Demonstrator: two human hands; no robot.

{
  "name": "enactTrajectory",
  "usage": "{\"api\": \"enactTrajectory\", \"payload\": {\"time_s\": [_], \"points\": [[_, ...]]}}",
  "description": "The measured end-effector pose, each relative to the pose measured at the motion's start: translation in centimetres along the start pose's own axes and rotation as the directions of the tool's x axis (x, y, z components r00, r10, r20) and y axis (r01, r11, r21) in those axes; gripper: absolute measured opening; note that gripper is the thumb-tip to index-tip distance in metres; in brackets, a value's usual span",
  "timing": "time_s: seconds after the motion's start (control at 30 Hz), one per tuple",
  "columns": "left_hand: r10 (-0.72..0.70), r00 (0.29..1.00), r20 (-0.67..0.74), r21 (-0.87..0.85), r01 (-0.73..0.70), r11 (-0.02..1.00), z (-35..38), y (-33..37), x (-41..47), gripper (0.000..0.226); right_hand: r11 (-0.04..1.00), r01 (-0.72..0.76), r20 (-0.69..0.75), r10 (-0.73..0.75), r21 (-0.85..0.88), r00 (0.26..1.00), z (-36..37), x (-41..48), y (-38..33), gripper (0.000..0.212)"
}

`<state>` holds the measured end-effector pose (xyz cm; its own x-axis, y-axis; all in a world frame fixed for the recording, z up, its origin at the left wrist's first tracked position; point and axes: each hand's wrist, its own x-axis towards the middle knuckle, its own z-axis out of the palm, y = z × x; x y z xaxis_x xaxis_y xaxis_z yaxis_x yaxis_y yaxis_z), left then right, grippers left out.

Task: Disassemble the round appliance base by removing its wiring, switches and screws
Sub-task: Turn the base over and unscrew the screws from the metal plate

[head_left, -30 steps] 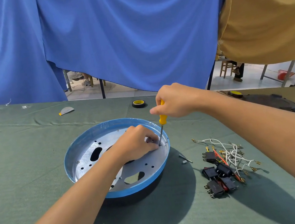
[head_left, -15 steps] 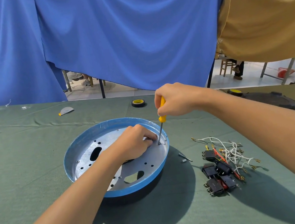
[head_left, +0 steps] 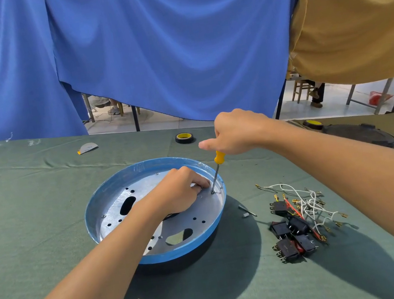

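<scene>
The round appliance base (head_left: 111,203) lies on the green cloth, blue-rimmed, with a perforated metal plate inside. My right hand (head_left: 237,131) grips the yellow-handled screwdriver (head_left: 217,169), whose tip stands on a screw (head_left: 212,191) near the base's right rim. My left hand (head_left: 179,190) rests inside the base with its fingertips pinching something small right beside the screw; what it pinches is hidden. Removed black switches (head_left: 290,238) and white and red wires (head_left: 303,199) lie in a pile right of the base.
A loose screw and small metal piece (head_left: 246,211) lie between base and switches. A black and yellow tape roll (head_left: 184,138) sits behind the base, a grey half-disc (head_left: 87,148) far left. Dark parts (head_left: 365,131) lie at right. Blue and tan sheets hang behind.
My right hand has turned on the screwdriver handle, thumb now pointing left. My left hand and the base stay in place.
</scene>
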<state>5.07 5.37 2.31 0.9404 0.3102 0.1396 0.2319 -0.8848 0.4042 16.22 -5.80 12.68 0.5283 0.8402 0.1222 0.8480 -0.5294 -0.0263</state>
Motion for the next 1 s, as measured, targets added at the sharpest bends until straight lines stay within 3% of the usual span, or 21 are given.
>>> {"api": "enactTrajectory", "payload": {"time_s": [0.13,0.27,0.4,0.53,0.8,1.0], "points": [[-0.004,1.0,-0.001,-0.008,0.003,1.0,0.0,0.0,-0.1,0.035,0.995,0.067,0.013,-0.068,0.079,0.998,0.2,0.0,-0.4,0.02],[-0.009,1.0,0.003,0.001,0.009,1.0,0.0,0.1,-0.1,0.033,0.992,0.075,0.064,-0.082,0.103,0.995,-0.2,0.0,-0.5,0.027],[0.005,1.0,-0.018,0.01,-0.004,1.0,0.0,0.2,-0.3,0.027,0.996,0.074,-0.006,-0.073,0.041,0.997,0.2,0.1,-0.3,0.037],[0.022,0.999,-0.027,0.001,-0.022,1.0,0.0,0.4,-0.5,0.019,0.976,0.183,0.047,-0.19,0.119,0.981,-0.2,-0.2,-0.3,0.005],[-0.051,0.997,-0.066,-0.04,0.048,0.998,0.2,1.0,-0.2,0.011,0.916,0.343,0.067,-0.363,0.208,0.929,-0.6,-0.9,0.0,0.01],[-0.095,0.988,-0.118,0.023,0.098,0.995,0.7,1.0,0.3,0.009,0.899,0.354,0.037,-0.375,0.257,0.926,-0.4,-1.2,1.1,0.01]]}}
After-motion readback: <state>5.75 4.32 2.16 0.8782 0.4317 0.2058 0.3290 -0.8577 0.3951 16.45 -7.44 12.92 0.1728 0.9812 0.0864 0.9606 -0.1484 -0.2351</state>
